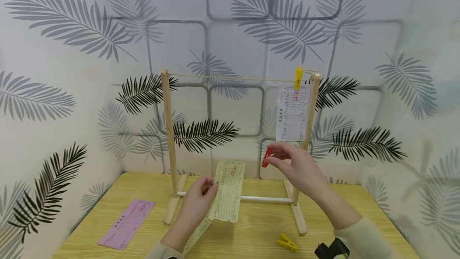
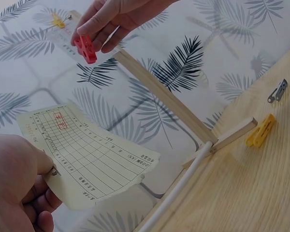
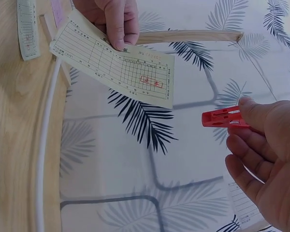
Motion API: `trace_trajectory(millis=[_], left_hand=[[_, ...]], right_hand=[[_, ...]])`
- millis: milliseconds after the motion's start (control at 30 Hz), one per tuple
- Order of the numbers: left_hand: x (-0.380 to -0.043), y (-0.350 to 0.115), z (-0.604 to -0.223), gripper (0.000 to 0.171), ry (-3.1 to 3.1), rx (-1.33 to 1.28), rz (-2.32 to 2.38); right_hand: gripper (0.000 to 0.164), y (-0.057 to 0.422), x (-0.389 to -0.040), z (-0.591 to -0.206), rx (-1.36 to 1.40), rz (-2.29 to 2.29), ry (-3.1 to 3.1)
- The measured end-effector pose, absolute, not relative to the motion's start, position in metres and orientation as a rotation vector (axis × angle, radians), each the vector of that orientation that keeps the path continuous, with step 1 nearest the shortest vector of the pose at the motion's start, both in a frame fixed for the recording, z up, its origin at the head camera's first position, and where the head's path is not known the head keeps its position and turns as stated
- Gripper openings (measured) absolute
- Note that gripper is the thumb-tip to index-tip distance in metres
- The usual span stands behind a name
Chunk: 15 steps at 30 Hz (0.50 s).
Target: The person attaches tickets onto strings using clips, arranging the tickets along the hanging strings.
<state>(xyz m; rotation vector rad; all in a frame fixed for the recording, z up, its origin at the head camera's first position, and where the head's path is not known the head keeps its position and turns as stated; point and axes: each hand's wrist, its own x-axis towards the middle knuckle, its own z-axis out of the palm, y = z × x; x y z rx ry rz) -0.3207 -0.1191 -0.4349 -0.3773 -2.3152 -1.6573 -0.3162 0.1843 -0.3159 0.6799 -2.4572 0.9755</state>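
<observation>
A pale green printed slip (image 1: 227,191) with a red stamp is pinched at one edge by my left hand (image 1: 199,199), thumb across its face. It hangs raised above the table, in front of the wooden rack. To its right, my right hand (image 1: 292,167) holds a red clothespin (image 1: 266,157) between thumb and fingertips. The right wrist view shows the red clothespin (image 3: 224,117) pointing toward the slip (image 3: 121,63), with space between them. Above my right hand, a white printed slip (image 1: 292,113) hangs from the string (image 1: 230,77) by a yellow clothespin (image 1: 298,77).
The rack's left post (image 1: 169,131) and white bottom bar (image 1: 266,199) stand behind my hands. A pink slip (image 1: 126,224) lies at the table's left; another green slip (image 3: 28,29) lies nearby. A yellow clothespin (image 1: 287,242) and a grey clip (image 2: 277,91) lie at the right.
</observation>
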Motion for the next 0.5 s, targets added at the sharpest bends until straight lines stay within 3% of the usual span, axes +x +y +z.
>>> trace_trajectory(millis=[500], left_hand=[[-0.332,-0.093,-0.409,0.01,-2.278,-0.421,-1.663]], right_hand=[[0.034,0.192,-0.318,-0.249,0.717,0.805,-2.431]])
